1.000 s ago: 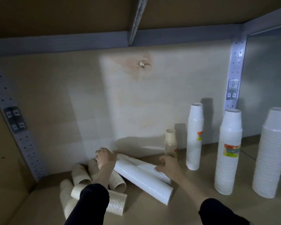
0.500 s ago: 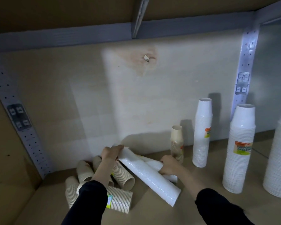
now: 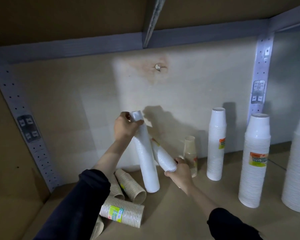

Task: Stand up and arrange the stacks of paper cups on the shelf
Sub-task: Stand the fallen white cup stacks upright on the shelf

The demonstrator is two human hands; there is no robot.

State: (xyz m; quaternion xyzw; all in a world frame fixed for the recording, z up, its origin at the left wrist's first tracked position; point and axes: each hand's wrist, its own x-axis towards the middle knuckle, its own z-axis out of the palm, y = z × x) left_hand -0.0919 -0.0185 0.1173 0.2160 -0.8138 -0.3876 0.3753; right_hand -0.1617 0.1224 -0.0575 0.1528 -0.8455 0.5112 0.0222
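My left hand (image 3: 124, 126) grips the top of a long white cup stack (image 3: 146, 158), which stands nearly upright, leaning a little, its wide end on the shelf board (image 3: 189, 210). My right hand (image 3: 179, 172) grips the wide end of a second white stack (image 3: 160, 155), held tilted in the air behind the first. Several beige cup stacks (image 3: 128, 184) lie on their sides at the lower left, one with a green label (image 3: 123, 214). A small beige stack (image 3: 190, 155) stands upright near the back wall.
Three white stacks stand upright to the right: a slim one (image 3: 216, 144), a wider labelled one (image 3: 254, 161) and a large one (image 3: 298, 167) at the frame edge. Perforated metal uprights (image 3: 260, 75) flank the bay. A shelf underside hangs low overhead.
Both white stacks lay flat on the shelf a second ago. My left hand has raised one to near upright, and my right hand has lifted the other off the board.
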